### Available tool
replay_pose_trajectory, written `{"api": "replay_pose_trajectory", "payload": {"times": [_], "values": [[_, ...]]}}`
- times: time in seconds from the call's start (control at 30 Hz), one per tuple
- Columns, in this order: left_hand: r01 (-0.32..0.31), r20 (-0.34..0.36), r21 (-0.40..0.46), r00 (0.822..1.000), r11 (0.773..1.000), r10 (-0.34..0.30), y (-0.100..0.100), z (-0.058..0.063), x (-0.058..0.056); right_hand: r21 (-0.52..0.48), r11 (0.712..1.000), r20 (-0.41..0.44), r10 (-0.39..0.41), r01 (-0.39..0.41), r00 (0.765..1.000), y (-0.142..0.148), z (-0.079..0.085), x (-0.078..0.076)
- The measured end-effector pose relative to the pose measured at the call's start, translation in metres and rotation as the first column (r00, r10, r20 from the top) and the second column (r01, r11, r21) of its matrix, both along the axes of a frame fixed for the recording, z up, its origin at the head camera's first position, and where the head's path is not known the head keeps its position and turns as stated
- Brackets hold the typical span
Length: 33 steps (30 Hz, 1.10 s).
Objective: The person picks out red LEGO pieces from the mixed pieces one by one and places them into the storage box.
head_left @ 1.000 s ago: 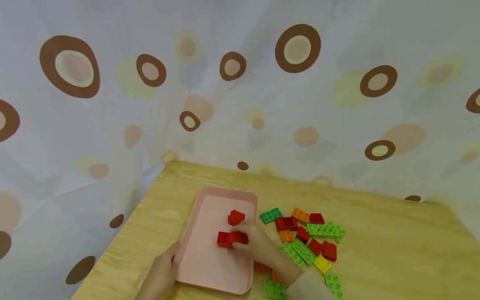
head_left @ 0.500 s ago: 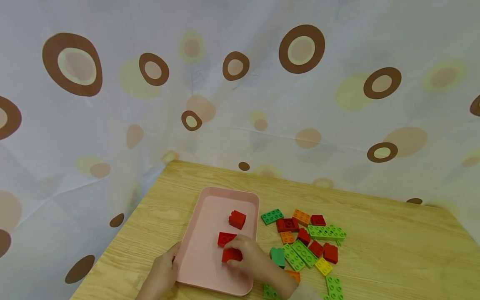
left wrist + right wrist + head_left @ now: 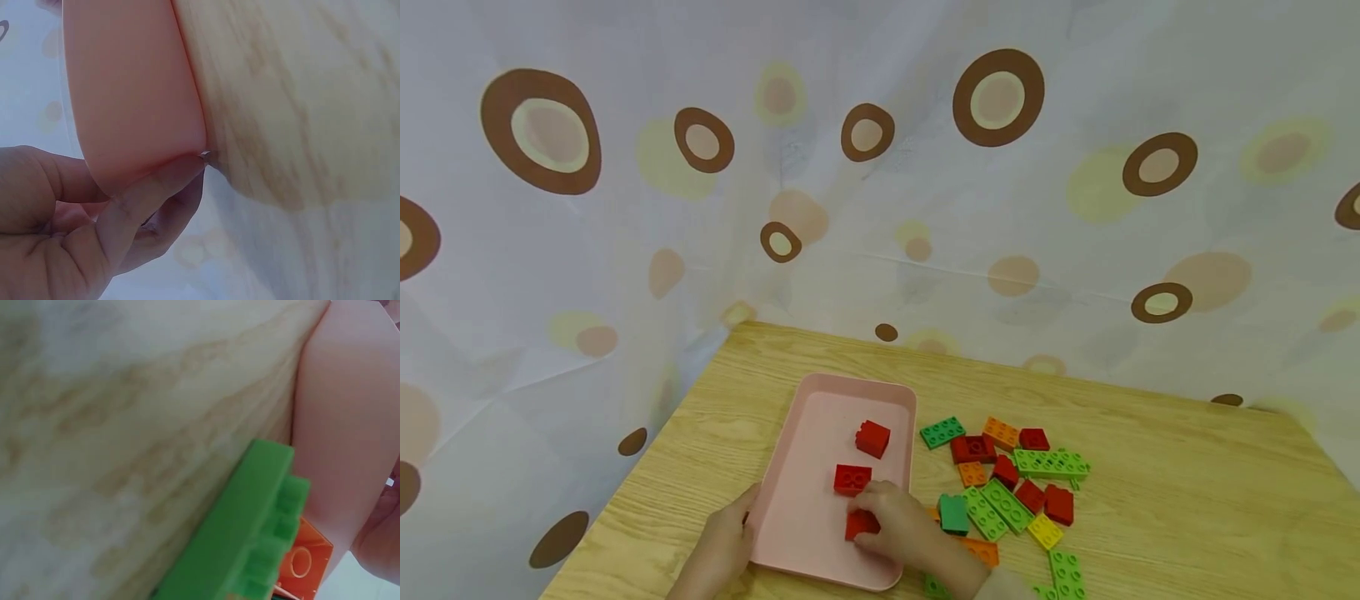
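Observation:
A pink tray (image 3: 805,508) lies on the wooden table. My left hand (image 3: 721,537) grips its near left corner, thumb and fingers around the wall, as the left wrist view shows at the tray (image 3: 131,87). Inside the tray, my right hand (image 3: 895,525) holds a red toy building brick (image 3: 861,526) between thumb and fingers, low over the tray floor; the hand covers part of the brick. Just beyond it lies a second red brick (image 3: 852,479), its hollow underside up. Farther back sits a third red brick (image 3: 873,438), tipped on its side.
Right of the tray, loose bricks are scattered: a dark green brick (image 3: 943,432), an orange brick (image 3: 1002,432), a long light green brick (image 3: 1051,462), a yellow brick (image 3: 1045,530) and several red ones. A patterned cloth (image 3: 925,208) hangs behind the table.
My right hand has moved its red brick toward me, away from the brick it was beside, and lower in the tray. The left hand stays at the tray's corner.

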<state>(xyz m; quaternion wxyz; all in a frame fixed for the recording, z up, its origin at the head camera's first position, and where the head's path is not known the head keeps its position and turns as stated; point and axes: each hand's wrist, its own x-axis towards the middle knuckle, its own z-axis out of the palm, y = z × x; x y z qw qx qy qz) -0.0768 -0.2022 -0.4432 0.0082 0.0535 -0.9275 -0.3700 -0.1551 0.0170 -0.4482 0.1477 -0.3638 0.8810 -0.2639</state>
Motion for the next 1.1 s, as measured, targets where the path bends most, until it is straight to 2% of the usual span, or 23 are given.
{"api": "replay_pose_trajectory", "payload": {"times": [0.17,0.4,0.77,0.87,0.97,1.03,1.1], "values": [[-0.004,-0.012,-0.003,1.000,1.000,0.004,0.000,-0.001,0.000,0.051,0.999,-0.050,0.009,-0.007,0.999,-0.001,-0.002,0.001],[-0.002,-0.024,-0.009,1.000,1.000,0.002,0.000,-0.001,0.000,0.050,0.999,-0.070,0.015,-0.011,0.997,0.000,-0.003,0.002],[-0.006,-0.024,0.027,1.000,1.000,0.006,0.000,0.001,0.001,0.032,0.999,-0.055,0.016,-0.014,0.998,0.002,-0.001,0.003],[-0.007,-0.016,0.032,1.000,0.999,0.008,0.000,0.000,0.001,-0.029,1.000,-0.007,-0.004,0.004,1.000,0.005,0.002,0.005],[-0.004,-0.006,0.035,1.000,0.999,0.004,-0.001,-0.001,0.001,-0.136,0.990,0.018,-0.030,0.032,0.999,0.009,0.008,0.005],[-0.001,0.003,0.038,1.000,0.999,0.001,-0.001,-0.001,0.000,-0.218,0.975,-0.015,-0.053,0.049,0.998,0.014,0.012,0.004],[-0.003,0.007,0.035,1.000,0.999,0.003,-0.002,-0.001,0.000,-0.307,0.950,-0.094,-0.097,0.064,0.991,0.021,0.016,0.000]]}}
